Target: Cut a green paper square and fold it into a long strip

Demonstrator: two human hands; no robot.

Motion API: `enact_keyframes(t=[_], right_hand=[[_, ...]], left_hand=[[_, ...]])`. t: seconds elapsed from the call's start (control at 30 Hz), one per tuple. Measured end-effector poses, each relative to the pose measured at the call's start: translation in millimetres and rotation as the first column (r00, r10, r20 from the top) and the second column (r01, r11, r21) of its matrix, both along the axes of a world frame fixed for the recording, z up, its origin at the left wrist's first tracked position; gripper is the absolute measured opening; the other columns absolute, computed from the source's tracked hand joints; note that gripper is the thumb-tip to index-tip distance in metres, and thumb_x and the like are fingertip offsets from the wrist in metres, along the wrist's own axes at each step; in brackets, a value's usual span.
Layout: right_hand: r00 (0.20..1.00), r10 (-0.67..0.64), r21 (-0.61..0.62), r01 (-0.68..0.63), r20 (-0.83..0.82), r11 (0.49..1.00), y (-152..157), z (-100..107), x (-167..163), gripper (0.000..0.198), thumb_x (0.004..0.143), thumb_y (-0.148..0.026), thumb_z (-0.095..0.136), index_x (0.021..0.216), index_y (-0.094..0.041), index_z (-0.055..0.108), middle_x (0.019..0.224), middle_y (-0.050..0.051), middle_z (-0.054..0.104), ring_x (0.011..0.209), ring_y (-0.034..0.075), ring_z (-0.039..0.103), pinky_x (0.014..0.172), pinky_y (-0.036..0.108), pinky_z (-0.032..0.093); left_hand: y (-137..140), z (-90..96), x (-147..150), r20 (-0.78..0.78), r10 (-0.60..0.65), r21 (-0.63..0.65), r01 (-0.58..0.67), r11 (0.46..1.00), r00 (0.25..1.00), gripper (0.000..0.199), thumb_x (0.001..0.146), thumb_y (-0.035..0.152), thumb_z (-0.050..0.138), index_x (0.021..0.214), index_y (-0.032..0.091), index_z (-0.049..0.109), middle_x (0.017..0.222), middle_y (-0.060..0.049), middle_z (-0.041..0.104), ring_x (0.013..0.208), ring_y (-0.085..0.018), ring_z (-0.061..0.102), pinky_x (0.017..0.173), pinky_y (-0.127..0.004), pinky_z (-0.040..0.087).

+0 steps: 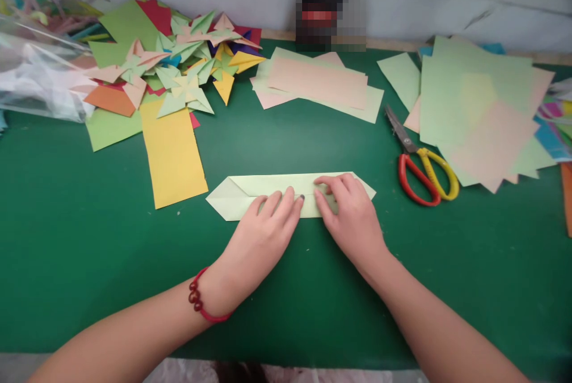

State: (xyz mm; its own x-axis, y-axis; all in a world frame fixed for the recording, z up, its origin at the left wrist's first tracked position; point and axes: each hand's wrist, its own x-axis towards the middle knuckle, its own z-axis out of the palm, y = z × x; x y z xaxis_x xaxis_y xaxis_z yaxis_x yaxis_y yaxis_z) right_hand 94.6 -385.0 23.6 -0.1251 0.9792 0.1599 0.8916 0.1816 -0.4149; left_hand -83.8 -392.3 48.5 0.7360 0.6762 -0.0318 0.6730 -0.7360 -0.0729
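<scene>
A pale green folded paper strip lies lengthwise across the green table, pointed at both ends with a lengthwise seam along its middle. My left hand rests on it left of centre, fingers stretched out and pressing the paper down. On the wrist is a red cord with brown beads. My right hand sits over the right part of the strip, its fingers curved but apart, thumb and index fingertips touching the paper near the seam. Part of the strip's right end is hidden under this hand.
Red-and-yellow-handled scissors lie right of the strip. Behind them is a stack of pastel sheets. Cut paper strips lie at the back middle. Folded paper pieces are heaped at the back left, beside a yellow sheet and a clear plastic bag.
</scene>
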Motion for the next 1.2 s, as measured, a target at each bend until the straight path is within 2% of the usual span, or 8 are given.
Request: enact_keyframes(t=[0.13, 0.33, 0.6, 0.73, 0.87, 1.0, 1.2], right_hand=[[0.996, -0.035, 0.034, 0.032, 0.084, 0.999, 2, -3, -3, 0.020, 0.089, -0.028, 0.044, 0.097, -0.015, 0.057, 0.085, 0.008, 0.056, 0.079, 0.020, 0.051, 0.074, 0.034, 0.043], [0.986, -0.036, 0.077, 0.024, 0.165, 0.997, 1, -4, -7, 0.027, 0.088, -0.035, 0.046, 0.101, -0.015, 0.057, 0.088, 0.009, 0.057, 0.081, 0.022, 0.050, 0.073, 0.034, 0.042], [0.982, -0.019, 0.047, 0.010, 0.189, 0.999, 1, -2, -4, 0.018, 0.086, -0.019, 0.046, 0.099, -0.015, 0.057, 0.086, 0.008, 0.057, 0.081, 0.020, 0.052, 0.069, 0.032, 0.040], [0.959, -0.020, 0.072, 0.000, 0.284, 0.997, -4, 3, -6, 0.016, 0.086, -0.018, 0.046, 0.097, -0.016, 0.058, 0.084, 0.007, 0.057, 0.078, 0.020, 0.051, 0.066, 0.031, 0.037], [0.927, -0.015, 0.083, -0.017, 0.375, 0.996, -15, 9, -16, 0.012, 0.086, -0.024, 0.048, 0.083, -0.017, 0.057, 0.077, 0.006, 0.056, 0.073, 0.020, 0.049, 0.064, 0.032, 0.033], [0.942, 0.056, 0.031, -0.070, 0.332, 0.997, -23, 8, -23, 0.022, 0.088, -0.026, 0.044, 0.069, -0.018, 0.052, 0.067, 0.003, 0.052, 0.064, 0.015, 0.047, 0.060, 0.028, 0.032], [0.939, -0.007, -0.014, 0.012, 0.343, 1.000, -24, 7, -19, 0.025, 0.088, -0.023, 0.041, 0.065, -0.018, 0.049, 0.061, 0.000, 0.053, 0.055, 0.011, 0.049, 0.050, 0.025, 0.025]], left_hand=[[-7, -0.1, 2, -0.081, -0.013, 0.015, 0.014, 1.000, 0.997, 0.048, 0.088, 0.005, 0.028, 0.135, 0.003, 0.037, 0.139, -0.019, 0.040, 0.121, -0.030, 0.044, 0.096, -0.044, 0.043], [-9, -1.3, 2, -0.102, -0.013, 0.030, 0.016, 0.999, 0.995, 0.050, 0.088, 0.005, 0.027, 0.137, 0.002, 0.033, 0.142, -0.018, 0.037, 0.123, -0.031, 0.042, 0.097, -0.044, 0.043], [-9, -2.8, 3, -0.114, -0.002, 0.024, 0.005, 1.000, 0.993, 0.050, 0.088, 0.005, 0.025, 0.137, 0.003, 0.035, 0.142, -0.017, 0.037, 0.122, -0.030, 0.043, 0.097, -0.044, 0.043], [-7, -2.2, 3, -0.121, 0.003, 0.030, 0.000, 1.000, 0.993, 0.049, 0.089, 0.005, 0.025, 0.137, 0.004, 0.036, 0.142, -0.017, 0.038, 0.122, -0.029, 0.044, 0.097, -0.043, 0.043], [-7, -1.5, 3, -0.124, -0.001, 0.028, 0.004, 1.000, 0.992, 0.049, 0.088, 0.005, 0.025, 0.136, 0.004, 0.038, 0.142, -0.017, 0.038, 0.122, -0.030, 0.044, 0.097, -0.043, 0.043], [-8, -1.4, 3, -0.115, -0.004, 0.026, 0.007, 1.000, 0.993, 0.049, 0.088, 0.005, 0.027, 0.135, 0.004, 0.040, 0.141, -0.017, 0.039, 0.122, -0.030, 0.044, 0.097, -0.044, 0.043], [-7, -0.9, 3, -0.114, -0.001, 0.018, 0.003, 1.000, 0.993, 0.050, 0.087, 0.005, 0.028, 0.136, 0.004, 0.037, 0.142, -0.017, 0.038, 0.121, -0.030, 0.044, 0.096, -0.044, 0.043]])
